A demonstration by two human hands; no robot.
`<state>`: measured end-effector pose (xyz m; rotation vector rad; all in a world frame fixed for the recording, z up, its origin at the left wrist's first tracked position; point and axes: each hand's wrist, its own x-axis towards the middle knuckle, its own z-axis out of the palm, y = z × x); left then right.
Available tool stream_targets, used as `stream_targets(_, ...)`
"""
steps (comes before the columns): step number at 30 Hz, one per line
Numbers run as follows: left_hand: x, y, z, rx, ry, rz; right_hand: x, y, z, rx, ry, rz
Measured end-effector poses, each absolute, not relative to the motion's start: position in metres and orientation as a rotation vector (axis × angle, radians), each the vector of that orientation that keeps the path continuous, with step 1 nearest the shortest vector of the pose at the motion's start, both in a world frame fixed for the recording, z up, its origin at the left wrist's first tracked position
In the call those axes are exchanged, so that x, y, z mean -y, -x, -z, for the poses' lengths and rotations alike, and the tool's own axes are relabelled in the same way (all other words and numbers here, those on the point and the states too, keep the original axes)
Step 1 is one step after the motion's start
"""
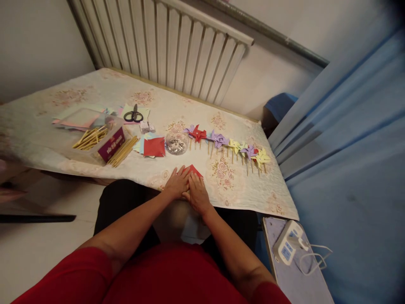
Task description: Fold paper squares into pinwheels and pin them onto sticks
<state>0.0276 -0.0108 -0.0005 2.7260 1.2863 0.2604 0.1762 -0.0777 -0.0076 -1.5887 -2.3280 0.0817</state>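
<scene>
A piece of red paper [195, 170], which looks folded to a point, lies near the front edge of the table. My left hand [177, 183] rests on its left side, fingers stretched out and lying flat. Beside it, touching, my right hand [198, 193] presses on the paper with its fingers extended. Both hands cover much of the paper, so its full shape is hidden. Just behind are a stack of coloured paper squares with a red sheet [154, 147] on top and a clear round dish of small shiny pins [176, 143].
Several paper pinwheels [218, 138] on sticks lie in a row at the right. At the left are a plastic box [111, 145] with wooden sticks [91, 138], black scissors [134, 115], small white boxes [147, 127] and paper sheets [79, 118]. A power strip [287, 242] sits lower right.
</scene>
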Motion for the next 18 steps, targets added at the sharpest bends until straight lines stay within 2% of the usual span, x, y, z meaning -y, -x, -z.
stream_targets(6, 0.015, -0.029, 0.000, -1.344, -2.759, -0.316, 0.075, -0.192, 0.025, 2.351, 1.695, 0.007)
stream_targets(18, 0.020, -0.024, 0.009, -1.346, -2.769, -0.373, 0.100, -0.215, 0.021, 2.322, 1.788, 0.060)
